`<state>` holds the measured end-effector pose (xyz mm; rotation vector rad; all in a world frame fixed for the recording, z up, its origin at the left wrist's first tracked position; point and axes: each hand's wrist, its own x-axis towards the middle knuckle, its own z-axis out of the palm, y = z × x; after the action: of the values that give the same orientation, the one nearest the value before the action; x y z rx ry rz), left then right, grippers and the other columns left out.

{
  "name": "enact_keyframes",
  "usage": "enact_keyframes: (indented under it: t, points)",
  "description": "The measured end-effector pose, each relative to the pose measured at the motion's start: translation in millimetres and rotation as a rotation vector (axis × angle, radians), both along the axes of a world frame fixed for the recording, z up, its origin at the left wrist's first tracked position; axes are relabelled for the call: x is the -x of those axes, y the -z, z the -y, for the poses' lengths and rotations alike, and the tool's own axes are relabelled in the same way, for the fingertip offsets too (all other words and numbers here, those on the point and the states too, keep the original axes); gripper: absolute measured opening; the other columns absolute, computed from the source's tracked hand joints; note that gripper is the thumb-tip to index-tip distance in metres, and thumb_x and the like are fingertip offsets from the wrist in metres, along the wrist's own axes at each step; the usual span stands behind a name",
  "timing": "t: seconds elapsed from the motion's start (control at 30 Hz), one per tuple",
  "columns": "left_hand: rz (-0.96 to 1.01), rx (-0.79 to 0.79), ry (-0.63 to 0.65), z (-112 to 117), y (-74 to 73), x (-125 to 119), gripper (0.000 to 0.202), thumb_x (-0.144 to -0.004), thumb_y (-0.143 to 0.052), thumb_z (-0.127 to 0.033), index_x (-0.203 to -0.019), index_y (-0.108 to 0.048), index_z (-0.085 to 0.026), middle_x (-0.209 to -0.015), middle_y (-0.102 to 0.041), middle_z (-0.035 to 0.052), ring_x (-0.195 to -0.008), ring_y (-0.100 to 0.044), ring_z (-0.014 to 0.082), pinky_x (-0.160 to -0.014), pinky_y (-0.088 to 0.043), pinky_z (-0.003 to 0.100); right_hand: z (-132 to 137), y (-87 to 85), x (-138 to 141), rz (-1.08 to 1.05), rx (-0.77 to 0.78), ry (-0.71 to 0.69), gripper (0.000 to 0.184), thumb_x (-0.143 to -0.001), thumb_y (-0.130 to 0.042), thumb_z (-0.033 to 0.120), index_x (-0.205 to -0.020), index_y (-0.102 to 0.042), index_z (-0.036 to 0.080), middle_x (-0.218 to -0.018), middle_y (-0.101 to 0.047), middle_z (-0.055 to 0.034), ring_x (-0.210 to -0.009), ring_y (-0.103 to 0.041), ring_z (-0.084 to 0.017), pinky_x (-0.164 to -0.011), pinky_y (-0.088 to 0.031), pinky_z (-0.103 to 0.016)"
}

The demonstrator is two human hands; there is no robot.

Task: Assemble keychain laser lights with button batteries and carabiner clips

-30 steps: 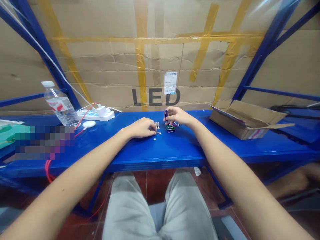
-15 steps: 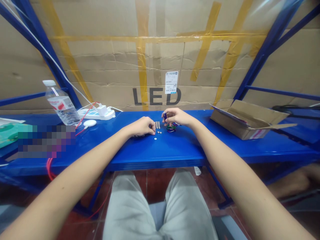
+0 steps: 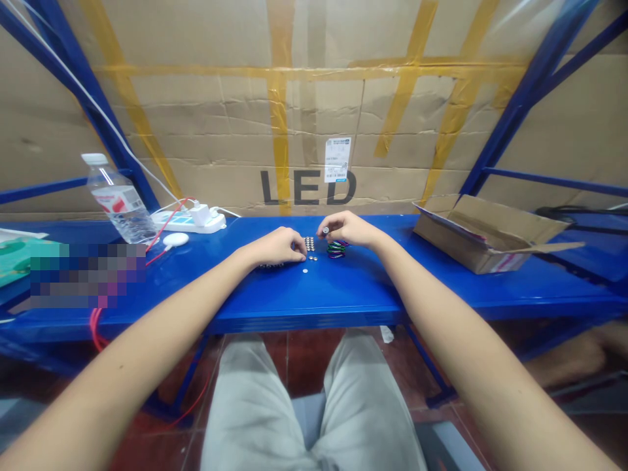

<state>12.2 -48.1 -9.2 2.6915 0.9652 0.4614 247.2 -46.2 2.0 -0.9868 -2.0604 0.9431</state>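
My left hand (image 3: 279, 246) rests on the blue shelf (image 3: 324, 294), fingers curled, its fingertips pinched at the edge of a cluster of small silver button cells (image 3: 309, 244). One loose cell (image 3: 305, 270) lies just in front. My right hand (image 3: 347, 228) is closed round a small dark object with a silver end (image 3: 325, 230), held just above the shelf. Below that hand lies a small pile of coloured rings (image 3: 335, 249), green, blue and purple.
A water bottle (image 3: 119, 203), a white power strip (image 3: 189, 222) with red and white cables and a white puck (image 3: 175, 239) stand at the left. An open cardboard box (image 3: 483, 232) sits at the right. A taped cardboard wall marked LED backs the shelf.
My right hand has turned the small object, so its silver end now shows instead of its purple side. My left hand's fingertips have shifted slightly towards the cells.
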Motion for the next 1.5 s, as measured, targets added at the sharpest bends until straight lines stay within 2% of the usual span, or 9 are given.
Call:
enact_keyframes:
  t: [0.17, 0.27, 0.4, 0.93, 1.2, 1.33, 1.43, 1.5]
  points:
    - [0.257, -0.333, 0.038, 4.5, 0.3, -6.5, 0.014, -0.088, -0.062, -0.026, -0.094, -0.073, -0.019, -0.089, -0.074, 0.0025, -0.078, -0.066, 0.0149, -0.072, -0.047, 0.026, -2.6, 3.0, 1.6, 0.036, -0.003, -0.018, 0.024, -0.058, -0.059, 0.013, -0.08, -0.07, 0.015, -0.076, -0.069, -0.0024, -0.074, -0.06, -0.017, -0.072, -0.048, -0.03]
    - [0.283, -0.48, 0.055, 5.4, 3.3, -10.8, 0.015, -0.091, -0.061, -0.028, -0.099, -0.071, -0.019, -0.09, -0.074, 0.0036, -0.079, -0.066, 0.0151, -0.072, -0.047, 0.026, -4.0, 5.5, 4.8, 0.046, -0.009, -0.042, 0.024, -0.059, -0.059, 0.014, -0.081, -0.069, 0.015, -0.075, -0.069, -0.0017, -0.073, -0.06, -0.016, -0.071, -0.047, -0.03]
    - [0.264, -0.566, 0.067, 3.6, 7.5, -12.1, 0.015, -0.093, -0.06, -0.026, -0.1, -0.07, -0.019, -0.091, -0.073, 0.0049, -0.08, -0.066, 0.0158, -0.072, -0.047, 0.027, -4.4, 8.2, 9.9, 0.072, -0.043, -0.07, 0.02, -0.059, -0.059, 0.016, -0.077, -0.068, 0.014, -0.074, -0.068, -0.0014, -0.071, -0.059, -0.016, -0.07, -0.046, -0.03]
    - [0.254, -0.531, 0.077, 0.9, 8.5, -10.8, 0.014, -0.093, -0.06, -0.027, -0.101, -0.069, -0.02, -0.091, -0.072, 0.0042, -0.082, -0.066, 0.0167, -0.075, -0.049, 0.029, -4.8, 8.6, 11.9, 0.05, -0.07, -0.084, 0.023, -0.06, -0.057, 0.018, -0.078, -0.068, 0.013, -0.075, -0.068, -0.002, -0.074, -0.059, -0.017, -0.074, -0.046, -0.032]
    - [0.264, -0.515, 0.041, 4.6, 1.6, -8.2, 0.014, -0.09, -0.059, -0.023, -0.101, -0.068, -0.019, -0.089, -0.071, 0.0037, -0.081, -0.065, 0.0165, -0.073, -0.048, 0.028, -4.9, 6.9, 9.4, 0.04, -0.081, -0.061, 0.024, -0.06, -0.057, 0.016, -0.081, -0.069, 0.014, -0.078, -0.069, -0.0033, -0.077, -0.061, -0.017, -0.076, -0.048, -0.032]
    - [0.119, -0.439, 0.056, 4.4, 1.5, -5.5, 0.016, -0.088, -0.057, -0.02, -0.095, -0.071, -0.02, -0.092, -0.072, 0.0047, -0.083, -0.066, 0.0187, -0.077, -0.049, 0.031, -5.0, 4.2, 5.0, 0.043, -0.096, -0.028, 0.025, -0.059, -0.057, 0.014, -0.081, -0.07, 0.015, -0.08, -0.07, -0.0036, -0.077, -0.062, -0.017, -0.075, -0.049, -0.031]
    - [-0.042, -0.356, 0.075, 3.7, 6.5, -6.4, 0.017, -0.087, -0.059, -0.023, -0.094, -0.075, -0.022, -0.095, -0.073, 0.0046, -0.085, -0.067, 0.0199, -0.077, -0.049, 0.031, -6.0, 4.3, 3.2, 0.078, -0.122, -0.006, 0.021, -0.059, -0.058, 0.013, -0.077, -0.07, 0.015, -0.077, -0.07, -0.0031, -0.075, -0.061, -0.017, -0.075, -0.049, -0.031]
    - [-0.072, -0.315, 0.08, 2.8, 10.8, -8.0, 0.018, -0.087, -0.061, -0.023, -0.095, -0.076, -0.024, -0.099, -0.073, 0.0043, -0.089, -0.068, 0.0205, -0.078, -0.049, 0.031, -6.8, 5.5, 3.4, 0.105, -0.128, -0.005, 0.021, -0.059, -0.059, 0.012, -0.076, -0.07, 0.014, -0.077, -0.07, -0.0033, -0.074, -0.061, -0.016, -0.074, -0.049, -0.031]
